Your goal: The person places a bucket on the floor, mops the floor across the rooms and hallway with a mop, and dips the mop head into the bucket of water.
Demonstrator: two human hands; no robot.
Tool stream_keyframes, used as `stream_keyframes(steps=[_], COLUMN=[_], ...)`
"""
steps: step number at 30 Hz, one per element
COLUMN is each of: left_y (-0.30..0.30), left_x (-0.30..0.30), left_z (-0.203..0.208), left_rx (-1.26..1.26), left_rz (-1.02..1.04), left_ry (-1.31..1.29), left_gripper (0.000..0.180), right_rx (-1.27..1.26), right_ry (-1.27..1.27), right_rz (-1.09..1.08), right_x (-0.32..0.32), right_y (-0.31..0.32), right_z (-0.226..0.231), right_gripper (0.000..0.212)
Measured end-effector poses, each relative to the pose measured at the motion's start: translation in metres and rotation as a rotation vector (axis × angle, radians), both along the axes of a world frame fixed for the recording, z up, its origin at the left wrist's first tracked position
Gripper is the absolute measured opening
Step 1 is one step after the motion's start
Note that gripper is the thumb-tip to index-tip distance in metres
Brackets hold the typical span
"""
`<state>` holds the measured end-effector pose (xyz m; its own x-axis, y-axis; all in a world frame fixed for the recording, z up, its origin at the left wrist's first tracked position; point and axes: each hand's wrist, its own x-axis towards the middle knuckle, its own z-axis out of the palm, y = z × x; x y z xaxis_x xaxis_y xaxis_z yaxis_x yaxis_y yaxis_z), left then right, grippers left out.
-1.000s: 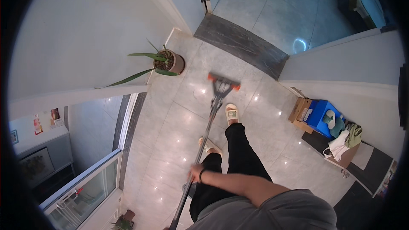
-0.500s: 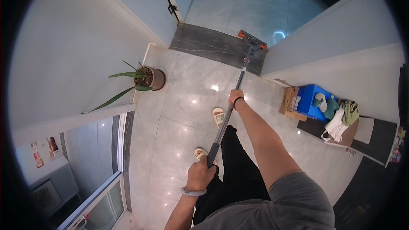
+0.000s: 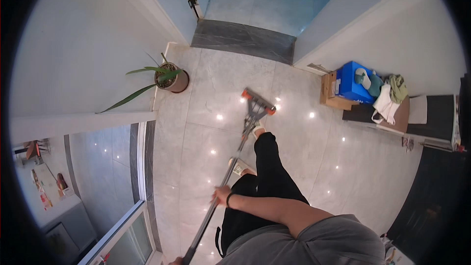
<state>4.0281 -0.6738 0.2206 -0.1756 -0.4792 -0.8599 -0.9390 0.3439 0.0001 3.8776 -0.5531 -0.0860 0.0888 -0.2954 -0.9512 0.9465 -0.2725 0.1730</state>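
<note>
A long-poled mop [image 3: 208, 217] slants across the floor before me, its grey pole rising from the lower edge. Its grey head with orange ends [image 3: 259, 102] is on the pale tiles just beyond my sandalled feet. Midway along the pole, my right hand [image 3: 222, 195] is wrapped around it, a dark band at the wrist. My left hand [image 3: 176, 261] grips the pole's near end; the lower edge of the picture cuts most of it off. The mop head overlaps the front sandal [image 3: 257, 128] in view.
Against the left wall stands a potted plant [image 3: 172, 79] with long leaves. A dark stone threshold [image 3: 240, 39] crosses the doorway ahead. To the right, a blue box [image 3: 354, 82], cardboard boxes and cloths sit by a low dark bench [image 3: 431, 113]. A glass sliding door [image 3: 128, 240] is at lower left.
The mop head has come back from the threshold towards my feet, moving left. Both hands have drawn the pole back and down to the left, keeping their grip.
</note>
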Motion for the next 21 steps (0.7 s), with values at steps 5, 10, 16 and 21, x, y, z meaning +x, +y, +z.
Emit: stream_keyframes(steps=[5, 10, 16, 21], left_y=[-0.028, -0.033, 0.054, 0.066], left_x=[-0.053, -0.122, -0.332, -0.406], left_z=[0.061, -0.044, -0.109, -0.060], left_rx=[-0.162, -0.205, -0.099, -0.060], left_rz=[-0.585, -0.867, -1.158, -1.144], left_ry=[-0.023, 0.390, 0.648, 0.668], left_gripper=[0.015, 0.014, 0.006, 0.007], right_rx=[-0.115, 0.032, 0.149, 0.465], right_ry=[-0.093, 0.083, 0.269, 0.358], right_rz=[-0.197, -0.444, -0.663, -0.838], right_x=[0.010, -0.093, -0.273, -0.338], right_y=[-0.022, 0.048, 0.181, 0.187], right_z=[0.040, -0.015, -0.064, -0.051], right_gripper=[0.011, 0.006, 0.014, 0.013])
